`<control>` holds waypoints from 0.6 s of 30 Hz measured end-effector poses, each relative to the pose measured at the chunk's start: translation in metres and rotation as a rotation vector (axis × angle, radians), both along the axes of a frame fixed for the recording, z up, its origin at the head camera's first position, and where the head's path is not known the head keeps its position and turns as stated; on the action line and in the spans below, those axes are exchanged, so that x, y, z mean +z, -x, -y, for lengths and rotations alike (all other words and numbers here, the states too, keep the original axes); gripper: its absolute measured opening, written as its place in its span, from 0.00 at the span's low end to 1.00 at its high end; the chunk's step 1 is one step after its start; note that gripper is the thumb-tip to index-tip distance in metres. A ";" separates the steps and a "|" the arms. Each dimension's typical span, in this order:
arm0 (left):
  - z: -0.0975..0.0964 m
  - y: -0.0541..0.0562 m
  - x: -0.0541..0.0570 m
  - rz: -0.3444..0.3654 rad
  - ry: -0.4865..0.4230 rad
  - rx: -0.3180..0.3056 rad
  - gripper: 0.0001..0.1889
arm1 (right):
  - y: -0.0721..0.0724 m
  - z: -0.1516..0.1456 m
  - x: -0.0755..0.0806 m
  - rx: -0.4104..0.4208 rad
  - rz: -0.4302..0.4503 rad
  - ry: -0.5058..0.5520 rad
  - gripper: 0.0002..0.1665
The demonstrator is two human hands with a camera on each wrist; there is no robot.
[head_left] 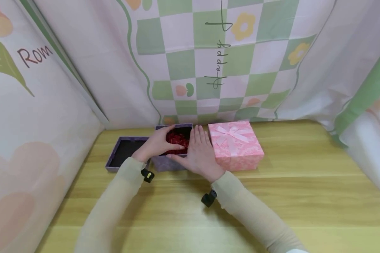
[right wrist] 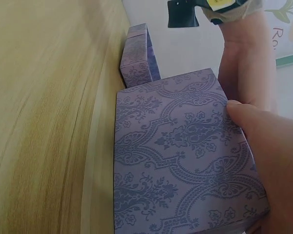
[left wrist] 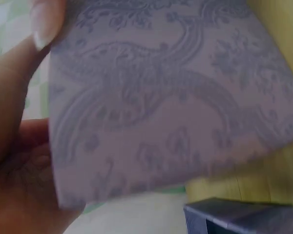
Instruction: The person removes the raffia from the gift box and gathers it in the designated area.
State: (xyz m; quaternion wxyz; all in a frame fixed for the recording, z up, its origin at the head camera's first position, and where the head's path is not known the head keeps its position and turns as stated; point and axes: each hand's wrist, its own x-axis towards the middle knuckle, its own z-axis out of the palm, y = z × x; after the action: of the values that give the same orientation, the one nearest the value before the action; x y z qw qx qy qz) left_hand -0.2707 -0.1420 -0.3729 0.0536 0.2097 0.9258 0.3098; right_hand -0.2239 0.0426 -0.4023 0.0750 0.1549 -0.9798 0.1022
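Note:
A purple patterned gift box (head_left: 169, 163) stands uncovered near the back of the table, with red shredded paper (head_left: 178, 141) inside. My left hand (head_left: 155, 141) reaches over the box's left side, its fingers stretched toward the far rim and its thumb over the red paper. Along the right rim lies my right hand (head_left: 202, 151), fingers straight, thumb spread across the near rim. In the right wrist view that thumb overlaps the top edge of the box's front face (right wrist: 180, 156). The left wrist view is filled mostly by the same patterned face (left wrist: 151, 102).
To the left lies a shallow purple lid (head_left: 125, 154) with its dark inside facing up. A pink box (head_left: 239, 162) with a ribbon bow stands close on the right. Behind them hangs a checkered curtain (head_left: 206, 59), and another cloth (head_left: 50, 116) borders the left side.

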 end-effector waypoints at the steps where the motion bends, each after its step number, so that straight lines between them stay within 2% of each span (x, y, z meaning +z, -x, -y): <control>1: -0.002 0.001 -0.001 0.013 0.010 -0.003 0.49 | 0.000 0.000 0.000 -0.002 -0.001 0.002 0.78; 11: -0.015 0.010 -0.015 0.175 0.105 0.035 0.47 | 0.000 0.001 -0.001 -0.006 0.007 0.021 0.77; 14: -0.016 0.012 -0.018 0.195 0.109 0.023 0.43 | 0.000 0.001 -0.001 -0.007 0.000 0.018 0.77; 18: -0.017 0.017 -0.021 0.187 0.126 -0.004 0.35 | -0.001 0.001 0.000 -0.007 -0.009 0.009 0.78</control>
State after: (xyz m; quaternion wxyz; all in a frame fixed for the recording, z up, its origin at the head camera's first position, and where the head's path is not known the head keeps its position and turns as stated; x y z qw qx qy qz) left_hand -0.2873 -0.1248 -0.3940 0.1534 0.1780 0.9340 0.2690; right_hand -0.2233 0.0412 -0.4024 0.0804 0.1514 -0.9795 0.1057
